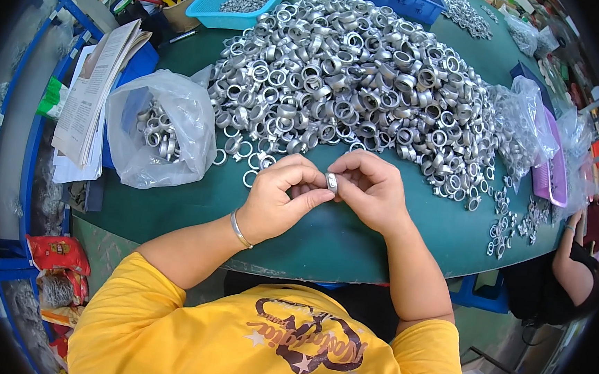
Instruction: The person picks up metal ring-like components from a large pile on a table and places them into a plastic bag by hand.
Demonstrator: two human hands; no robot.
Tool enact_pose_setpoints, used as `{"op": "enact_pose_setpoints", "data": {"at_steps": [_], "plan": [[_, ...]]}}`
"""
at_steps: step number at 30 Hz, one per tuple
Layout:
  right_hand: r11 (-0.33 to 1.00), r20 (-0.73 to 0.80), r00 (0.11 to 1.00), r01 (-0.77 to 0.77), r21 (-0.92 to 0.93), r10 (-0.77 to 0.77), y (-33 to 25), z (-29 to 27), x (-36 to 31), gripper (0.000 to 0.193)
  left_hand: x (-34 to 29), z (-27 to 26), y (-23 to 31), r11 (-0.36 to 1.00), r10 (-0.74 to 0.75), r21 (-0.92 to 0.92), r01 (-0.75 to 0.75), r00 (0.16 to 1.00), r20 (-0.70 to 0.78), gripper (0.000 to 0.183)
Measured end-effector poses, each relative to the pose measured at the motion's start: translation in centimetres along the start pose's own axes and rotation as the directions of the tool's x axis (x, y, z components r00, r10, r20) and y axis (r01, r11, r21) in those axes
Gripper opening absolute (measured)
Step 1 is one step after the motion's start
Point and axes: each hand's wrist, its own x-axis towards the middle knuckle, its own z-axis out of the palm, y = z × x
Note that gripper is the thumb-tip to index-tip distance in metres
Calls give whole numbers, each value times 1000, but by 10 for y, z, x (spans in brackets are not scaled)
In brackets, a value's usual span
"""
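Between my two hands, just above the near part of the green table (295, 246), is a small silver metal ring (332, 183). The fingers of my left hand (286, 193) are curled and pinch its left side. From the other side, the thumb and forefinger of my right hand (372, 188) close on the same ring. Right beyond my hands a large heap of silver metal rings (362, 80) spreads over the table. To the left stands an open clear plastic bag (193, 120) with several such rings inside.
Papers (90, 96) stand at the left edge. A turquoise basket (201, 10) and a blue bin (389, 0) sit at the back. A purple basket (558, 163) and plastic bags (526, 119) lie on the right. Another person's arm (571, 268) shows at the far right.
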Motion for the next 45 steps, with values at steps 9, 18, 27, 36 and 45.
{"op": "enact_pose_setpoints", "data": {"at_steps": [9,18,27,36,45], "plan": [[906,14,971,-229,355,240,-11,-5,3,14,-1,-1,-1,972,213,107,-211,977,-3,12],[790,74,984,85,608,-163,0,-6,3,19,-3,0,-10,946,-157,-300,126,984,-80,11],[719,-168,876,246,-650,-452,-8,-19,10,13,5,-6,-13,338,-541,-700,629,739,402,24],[844,-91,992,29,-536,-91,4,-19,6,9,1,0,-14,679,-469,-557,478,866,171,12],[983,133,978,-170,73,159,-10,-3,-2,4,0,0,-8,843,-322,-434,317,945,63,15]]}}
